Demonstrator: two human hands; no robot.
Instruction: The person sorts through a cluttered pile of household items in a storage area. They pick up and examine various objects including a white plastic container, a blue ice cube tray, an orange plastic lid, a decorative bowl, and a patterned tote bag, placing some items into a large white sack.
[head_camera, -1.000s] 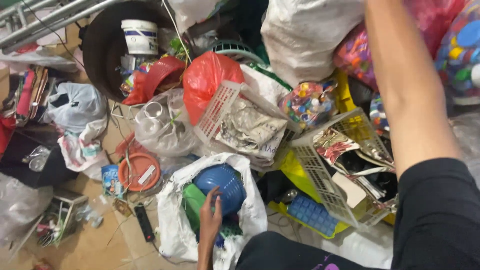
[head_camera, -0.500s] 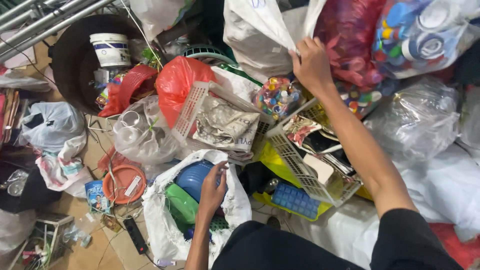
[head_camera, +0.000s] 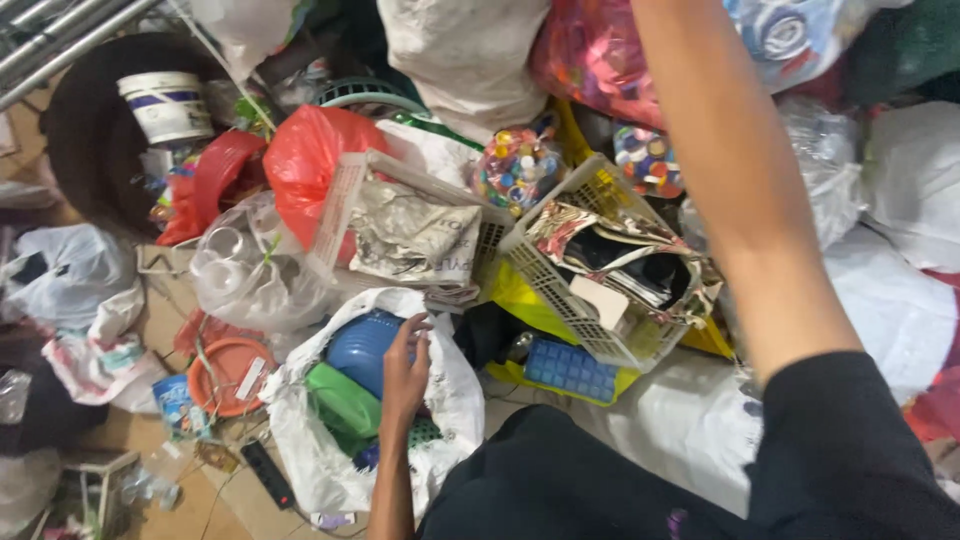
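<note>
Round blue plastic bowl (head_camera: 362, 345) in the open white plastic sack (head_camera: 455, 400), lower centre of the frame, beside a green plastic container (head_camera: 342, 398). Left hand (head_camera: 405, 370) resting on the bowl's right edge, fingers spread and laid flat, not clamped around anything. Right forearm (head_camera: 735, 180) stretching up the right side and out past the top edge; right hand out of sight, so grip impossible to tell. Just right of the sack, a cream plastic lattice basket (head_camera: 560, 290) of crumpled foil wrappers, with a blue plastic grid tray (head_camera: 570, 370) below it. Above the sack, a red plastic bag (head_camera: 310, 160) and a clear bag of transparent cups (head_camera: 245, 275). Upper left, a white plastic tub (head_camera: 165, 105). Left of the sack, an orange round lid (head_camera: 228, 372). Lower centre-left, a black remote control (head_camera: 268, 474) on the floor.
</note>
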